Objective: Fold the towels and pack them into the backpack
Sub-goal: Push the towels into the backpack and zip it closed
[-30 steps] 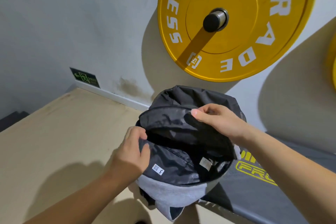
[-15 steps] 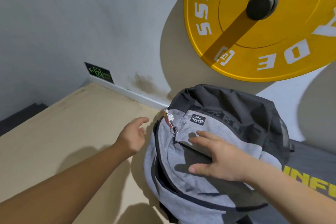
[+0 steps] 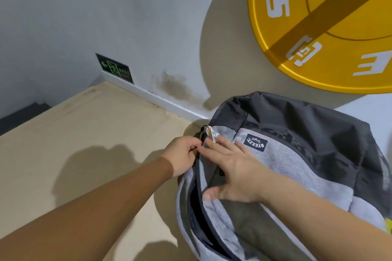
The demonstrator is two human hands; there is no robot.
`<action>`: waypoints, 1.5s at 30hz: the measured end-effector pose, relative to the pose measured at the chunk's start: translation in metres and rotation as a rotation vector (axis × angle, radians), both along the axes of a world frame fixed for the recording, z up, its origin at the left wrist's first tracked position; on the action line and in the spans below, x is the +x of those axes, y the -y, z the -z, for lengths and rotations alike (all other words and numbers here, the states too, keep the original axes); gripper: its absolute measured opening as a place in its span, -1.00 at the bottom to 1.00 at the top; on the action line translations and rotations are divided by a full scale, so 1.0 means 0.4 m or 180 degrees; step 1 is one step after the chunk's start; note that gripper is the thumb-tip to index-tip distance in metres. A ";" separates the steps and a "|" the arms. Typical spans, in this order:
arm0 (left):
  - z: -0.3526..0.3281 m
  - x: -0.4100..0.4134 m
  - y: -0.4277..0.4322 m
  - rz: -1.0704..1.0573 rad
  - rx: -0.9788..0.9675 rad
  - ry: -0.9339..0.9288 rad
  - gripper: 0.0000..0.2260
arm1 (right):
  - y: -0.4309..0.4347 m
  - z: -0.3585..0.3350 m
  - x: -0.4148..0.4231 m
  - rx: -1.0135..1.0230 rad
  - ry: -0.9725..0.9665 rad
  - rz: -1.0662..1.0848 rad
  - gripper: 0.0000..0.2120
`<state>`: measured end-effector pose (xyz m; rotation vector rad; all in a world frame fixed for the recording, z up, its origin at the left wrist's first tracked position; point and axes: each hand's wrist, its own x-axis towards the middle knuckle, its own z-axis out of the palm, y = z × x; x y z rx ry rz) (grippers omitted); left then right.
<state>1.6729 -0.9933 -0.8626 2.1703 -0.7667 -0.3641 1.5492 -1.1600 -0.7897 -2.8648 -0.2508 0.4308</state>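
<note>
Pressing grey-and-black backpack [image 3: 286, 167], right grip [image 3: 233, 174] flat | left grip [image 3: 182, 154] pinching zip pull [image 3: 204, 136] | side zip [image 3: 198, 214] gaping

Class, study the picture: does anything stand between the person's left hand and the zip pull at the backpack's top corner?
Nothing visible does. The left hand, curled, is right at the zip pull of the backpack, beside a hanging paper tag. The right hand lies flat on the grey front.
</note>
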 end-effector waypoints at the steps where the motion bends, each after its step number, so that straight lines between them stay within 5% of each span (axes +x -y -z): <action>1: 0.002 0.001 -0.009 -0.0026 0.0003 0.0036 -0.78 | 0.003 0.007 0.019 0.0053 -0.0098 0.0150 0.11; 6: -0.023 0.001 -0.057 -0.0107 0.0521 0.0804 -0.85 | -0.002 0.042 0.057 0.0441 -0.0488 0.0663 0.21; 10: -0.060 -0.028 -0.090 0.0204 0.0985 0.0911 -0.71 | -0.020 0.040 0.059 0.0355 -0.0716 0.0793 0.16; 19: -0.093 -0.300 -0.222 0.0658 0.0681 0.1155 -0.77 | -0.029 0.052 0.037 0.0250 -0.0650 0.0827 0.04; 27: -0.074 -0.506 -0.197 0.0284 0.0095 0.0459 -0.88 | -0.009 0.051 -0.011 0.0417 -0.0319 0.0655 -0.01; 31: -0.064 -0.515 -0.183 -0.0441 -0.0393 -0.0200 -0.90 | -0.046 0.000 -0.171 0.0890 0.0356 0.0520 -0.37; 35: -0.073 -0.559 -0.171 -0.0426 -0.0236 0.0210 -0.84 | -0.066 -0.021 -0.318 0.0246 -0.0253 0.0363 -0.54; 38: -0.083 -0.581 -0.161 0.0007 0.0591 0.1156 -0.77 | -0.053 -0.014 -0.340 0.0256 -0.1009 0.0667 -0.40; 41: -0.054 -0.625 -0.146 0.0063 0.1142 0.1262 -0.71 | -0.049 -0.033 -0.321 0.0520 -0.1424 0.0884 -0.25; 45: -0.061 -0.621 -0.162 -0.0160 0.0527 0.1044 -0.77 | -0.069 -0.033 -0.326 0.0452 -0.1378 0.0643 -0.23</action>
